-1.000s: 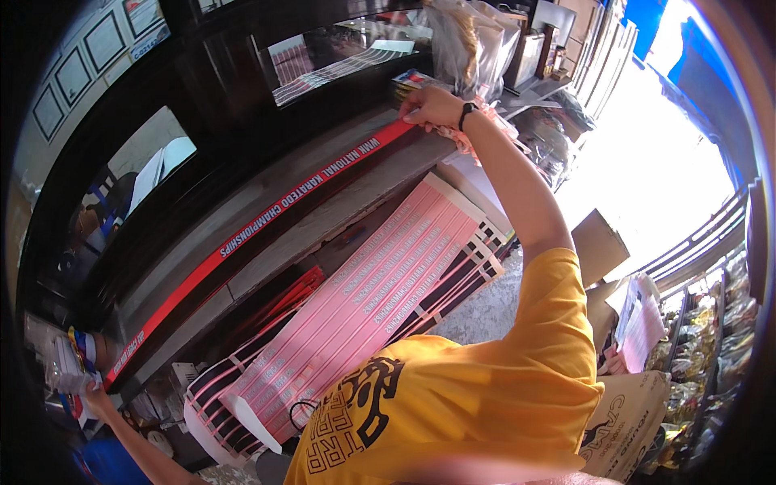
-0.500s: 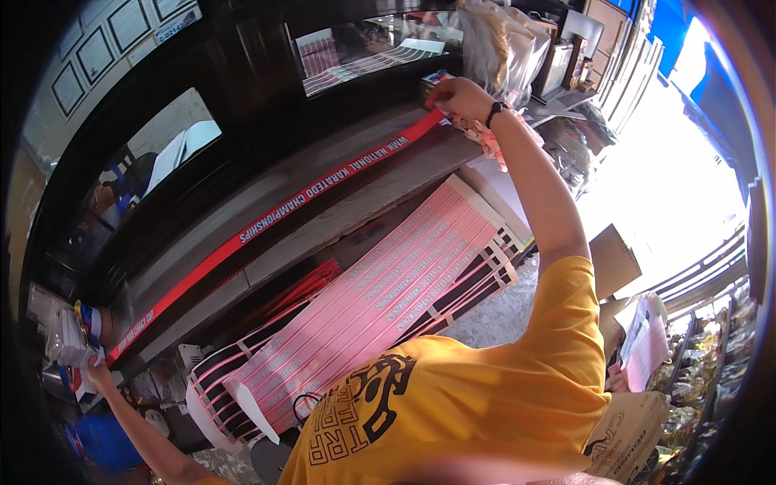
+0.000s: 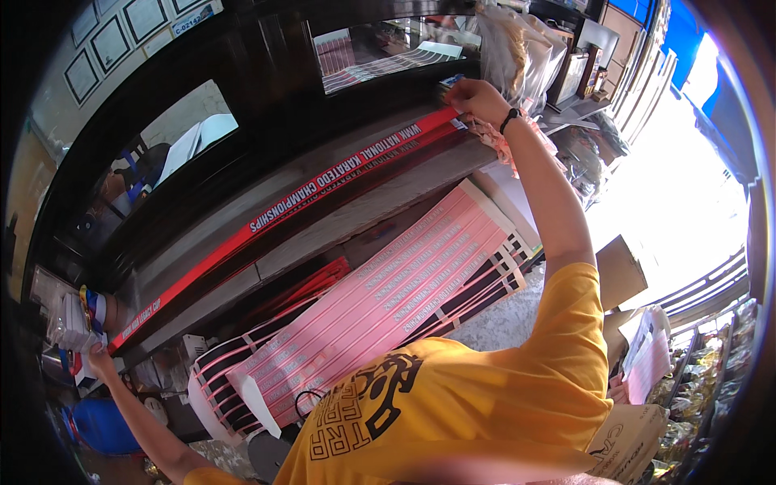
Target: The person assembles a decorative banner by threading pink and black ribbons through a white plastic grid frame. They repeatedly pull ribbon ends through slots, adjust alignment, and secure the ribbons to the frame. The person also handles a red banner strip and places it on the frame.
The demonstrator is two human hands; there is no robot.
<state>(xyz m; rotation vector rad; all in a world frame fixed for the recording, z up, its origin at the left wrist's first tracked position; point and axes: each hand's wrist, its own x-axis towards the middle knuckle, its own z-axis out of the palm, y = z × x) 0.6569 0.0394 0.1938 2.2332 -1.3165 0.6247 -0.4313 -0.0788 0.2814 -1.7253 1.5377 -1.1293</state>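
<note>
A long red band point(image 3: 267, 220) with white lettering is stretched taut along a dark wooden counter point(image 3: 242, 170). My left hand point(image 3: 100, 357), arm out to the lower left, grips its lower end. At the upper right my right hand point(image 3: 477, 100), with a black wristband point(image 3: 509, 121) on it, pinches the other end against the counter's top. Below the band, a wide pink sheet of printed strips point(image 3: 380, 291) drapes down the counter front. My yellow shirt point(image 3: 485, 396) fills the bottom of the view.
Clear plastic bags point(image 3: 517, 48) hang beside my right hand. A bundle of medals with ribbons point(image 3: 79, 317) lies near my left hand, above a blue container point(image 3: 101, 424). Cardboard boxes point(image 3: 618, 271) and packaged goods point(image 3: 687, 420) stand at the right.
Both hands keep their grip on the band's ends. My right hand has drifted a little to the right, my left hand slightly upward, and the band stays taut.
</note>
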